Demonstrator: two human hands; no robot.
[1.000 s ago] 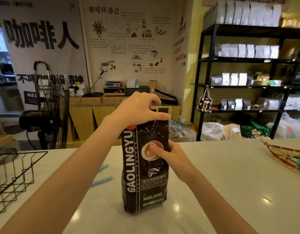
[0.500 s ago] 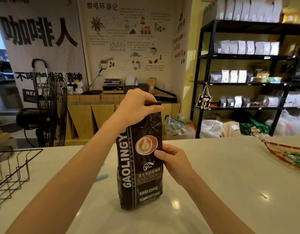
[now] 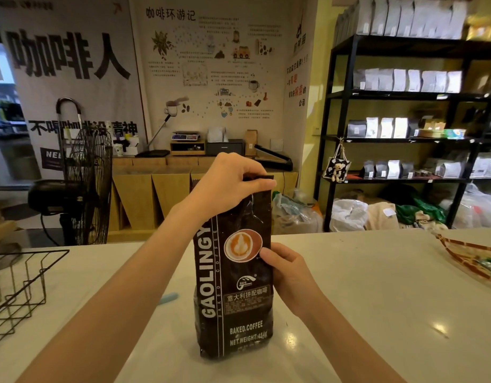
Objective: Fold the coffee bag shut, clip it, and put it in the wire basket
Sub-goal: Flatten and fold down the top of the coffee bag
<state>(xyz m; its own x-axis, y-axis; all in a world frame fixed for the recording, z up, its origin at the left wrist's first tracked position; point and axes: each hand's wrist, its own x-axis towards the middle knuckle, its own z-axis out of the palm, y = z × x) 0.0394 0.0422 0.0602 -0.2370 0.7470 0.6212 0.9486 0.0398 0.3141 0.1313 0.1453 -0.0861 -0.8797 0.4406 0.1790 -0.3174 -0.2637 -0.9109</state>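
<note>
- Two hands are gripping the bag, which is standing upright on the counter at centre frame.
- Left hand is pinching the bag's top edge, which is not yet folded.
- Right hand is grasping the bag's right side at mid-height.
- Basket is sitting at left edge, well apart from the bag.
- Blue clip is lying on the counter left of the bag, partly hidden by the left forearm.

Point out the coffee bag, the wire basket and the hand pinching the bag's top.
coffee bag (image 3: 243, 246): head view, on the latte-art cup print.
wire basket (image 3: 31, 254): head view, on its top rim wire.
left hand (image 3: 227, 183): head view, on the back of the hand.
</note>
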